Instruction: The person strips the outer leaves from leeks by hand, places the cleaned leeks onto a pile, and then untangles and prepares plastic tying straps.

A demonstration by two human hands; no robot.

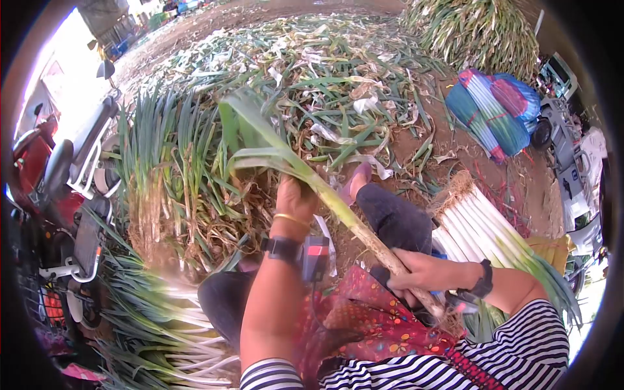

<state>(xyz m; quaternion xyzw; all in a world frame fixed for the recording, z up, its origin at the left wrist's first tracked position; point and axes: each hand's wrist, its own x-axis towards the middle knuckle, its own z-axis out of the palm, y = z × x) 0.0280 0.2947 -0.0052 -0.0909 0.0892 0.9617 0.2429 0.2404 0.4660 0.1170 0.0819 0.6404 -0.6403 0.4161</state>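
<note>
A long green onion (351,224) lies slantwise across my lap, its leaves up at the left and its roots down at the right. My left hand (297,197) is closed around the stalk just below the leaves, its fingers partly hidden. Lower down, my right hand (426,271) grips the brownish, dirty part of the stalk above the roots. Peeled white green onions (478,224) lie in a bundle to my right. More pale ones (188,325) are piled at my lower left, below a standing row of unpeeled green onions (156,175).
Stripped leaves (325,71) cover the ground ahead. A blue and red wrapped bundle (497,110) lies at the right, below a tall heap of onion stalks (478,29). A scooter (71,175) stands at the left. A grey and red device (316,257) with a cable is by my left forearm.
</note>
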